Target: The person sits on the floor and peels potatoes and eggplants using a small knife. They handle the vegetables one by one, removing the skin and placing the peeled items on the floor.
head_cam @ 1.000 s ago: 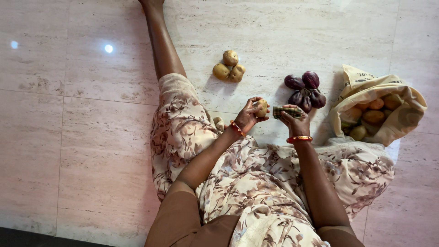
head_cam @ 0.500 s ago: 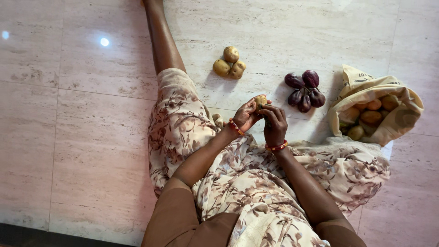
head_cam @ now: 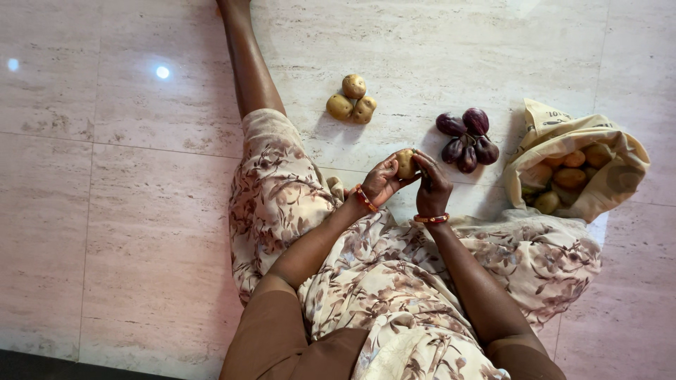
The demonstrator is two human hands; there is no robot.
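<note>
I sit on a pale marble floor [head_cam: 127,211] in a floral dress, one leg stretched forward. My left hand [head_cam: 382,181] cups a small brown potato [head_cam: 405,163] above my lap. My right hand [head_cam: 433,186] is curled beside it, its fingertips pressed on the potato's right side. What lies inside the right palm is hidden. Both wrists wear orange bangles.
Three potatoes [head_cam: 351,103] lie in a small heap on the floor ahead. Several dark purple eggplants [head_cam: 466,138] lie to their right. A beige cloth bag [head_cam: 620,158] at the far right stands open, with potatoes and other vegetables inside.
One second ago my right hand was apart from the left, holding a small dark item. It has since moved left and closed onto the potato in my left hand.
</note>
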